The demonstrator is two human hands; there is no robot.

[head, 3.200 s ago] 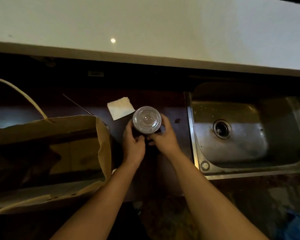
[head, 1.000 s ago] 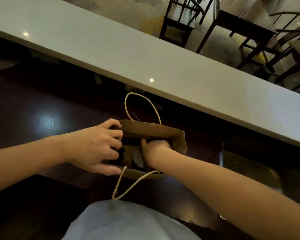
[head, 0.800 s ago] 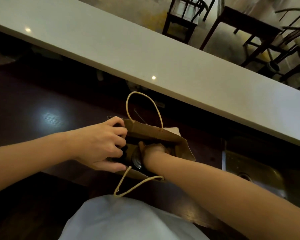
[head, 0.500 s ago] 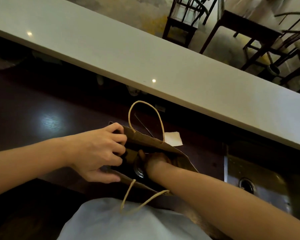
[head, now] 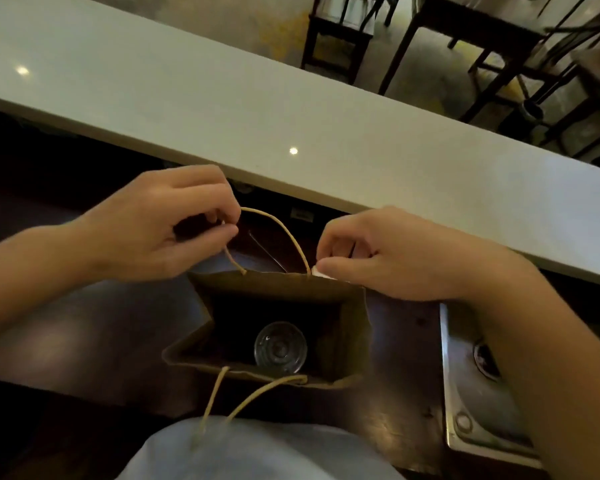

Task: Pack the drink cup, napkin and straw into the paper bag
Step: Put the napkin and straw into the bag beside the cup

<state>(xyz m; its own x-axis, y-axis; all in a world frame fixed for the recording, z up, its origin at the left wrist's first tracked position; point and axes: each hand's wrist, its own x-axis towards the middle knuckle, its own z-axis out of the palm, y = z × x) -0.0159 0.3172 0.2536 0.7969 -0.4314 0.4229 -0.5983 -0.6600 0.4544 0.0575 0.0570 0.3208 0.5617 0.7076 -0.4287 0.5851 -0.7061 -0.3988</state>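
Both hands left the bag (head: 352, 327): left hand (head: 160, 226) pinches far handle (head: 274, 233), right hand (head: 395, 258) pinches napkin (head: 321, 273)

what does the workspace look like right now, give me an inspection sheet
surface: dark glossy wooden counter, pale raised ledge behind it
job's things: clear-lidded drink cup upright inside the open brown paper bag; white napkin behind the bag rim at the right hand; thin dark straw lying on the counter behind the bag
clutter: nothing seen
grippers: left hand pinching the bag's far rope handle; right hand closing on the napkin
cables: nothing seen
surroundings: steel sink to the right, dark chairs beyond the ledge
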